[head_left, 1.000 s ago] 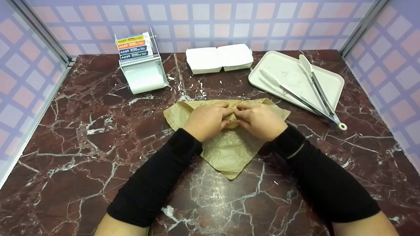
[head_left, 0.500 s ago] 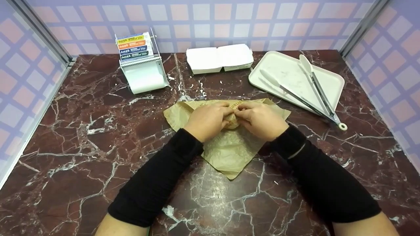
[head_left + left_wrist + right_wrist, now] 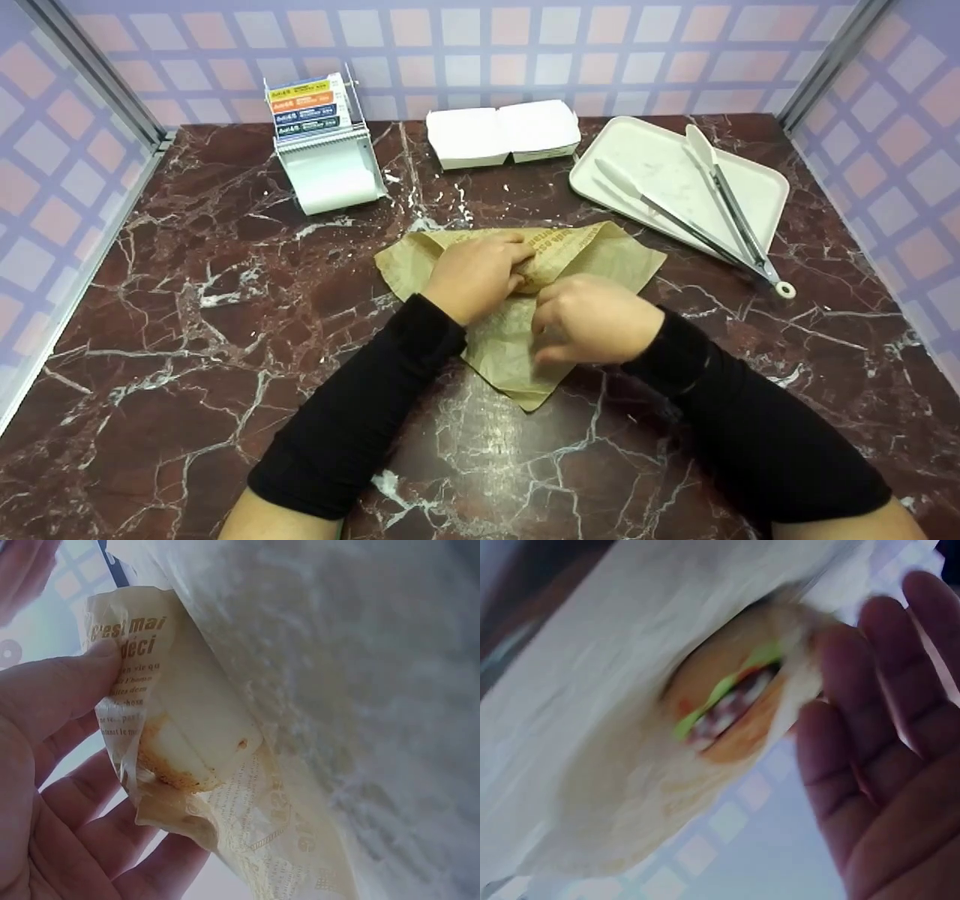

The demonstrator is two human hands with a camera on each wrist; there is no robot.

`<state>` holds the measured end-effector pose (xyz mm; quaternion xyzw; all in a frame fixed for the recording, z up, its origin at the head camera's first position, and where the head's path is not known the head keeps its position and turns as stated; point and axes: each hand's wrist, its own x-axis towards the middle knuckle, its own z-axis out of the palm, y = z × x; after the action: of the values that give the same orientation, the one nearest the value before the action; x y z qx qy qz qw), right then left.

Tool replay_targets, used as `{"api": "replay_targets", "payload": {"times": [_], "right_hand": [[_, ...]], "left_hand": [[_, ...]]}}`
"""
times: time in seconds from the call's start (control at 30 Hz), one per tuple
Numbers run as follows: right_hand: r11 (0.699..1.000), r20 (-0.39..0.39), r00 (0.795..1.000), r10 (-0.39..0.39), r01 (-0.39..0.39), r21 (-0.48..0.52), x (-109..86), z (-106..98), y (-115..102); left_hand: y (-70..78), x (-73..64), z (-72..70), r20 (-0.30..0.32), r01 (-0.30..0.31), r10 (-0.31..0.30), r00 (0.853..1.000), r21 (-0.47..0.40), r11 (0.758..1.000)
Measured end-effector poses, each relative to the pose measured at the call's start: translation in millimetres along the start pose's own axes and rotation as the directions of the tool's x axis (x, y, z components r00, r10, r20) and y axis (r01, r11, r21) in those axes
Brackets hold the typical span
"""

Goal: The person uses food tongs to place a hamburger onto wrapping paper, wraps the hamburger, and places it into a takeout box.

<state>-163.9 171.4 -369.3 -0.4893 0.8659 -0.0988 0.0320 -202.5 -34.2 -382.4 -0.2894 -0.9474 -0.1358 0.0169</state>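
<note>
A burger [image 3: 727,701] with green lettuce and dark-and-pale filling shows in the right wrist view, partly covered by brown printed wrapping paper [image 3: 510,352]. In the head view the paper's back corner is folded over it, and the front corner lies toward the person. My left hand [image 3: 474,276] grips the folded paper around the burger; the left wrist view shows the thumb pressing the printed side and curled fingers below, with a stain on the paper. Just in front of the burger, above the paper's right part, is my right hand [image 3: 596,319], fingers apart and holding nothing.
A label dispenser [image 3: 322,146] stands at the back left. An unfolded white box [image 3: 502,135] sits at the back middle. At the right, tongs [image 3: 690,225] lie across a cream tray [image 3: 772,187]. White crumbs [image 3: 459,199] are scattered on the dark marbled table [image 3: 225,375].
My right hand has let go of the folded paper and moved toward the person, its fingers spreading. The fold's right side now shows more print and lifts slightly. The left hand stays put.
</note>
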Motion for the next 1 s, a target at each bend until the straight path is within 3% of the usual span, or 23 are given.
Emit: {"api": "replay_targets", "payload": {"times": [0.23,0.37,0.57,1.0], "right_hand": [[0.997,0.146,0.986,0.081,-0.08,-0.014,-1.7,7,-9],[0.993,0.185,0.976,0.115,-0.116,-0.007,-2.4,9,-10],[0.996,0.167,0.982,0.091,-0.089,-0.022,-1.9,12,-10],[1.0,0.047,0.999,0.011,-0.01,-0.013,-3.0,9,-5]], "left_hand": [[-4.8,0.5,-1.0,0.0,0.016,-0.016,1.0,-0.004,1.0],[-6.6,0.1,-1.3,-0.006,0.036,-0.036,0.999,-0.003,0.999],[-4.9,-0.2,-1.3,-0.016,0.03,-0.03,0.999,0.005,1.0],[-5.2,-2.1,-2.3,0.001,0.018,-0.018,1.0,0.031,0.999]]}}
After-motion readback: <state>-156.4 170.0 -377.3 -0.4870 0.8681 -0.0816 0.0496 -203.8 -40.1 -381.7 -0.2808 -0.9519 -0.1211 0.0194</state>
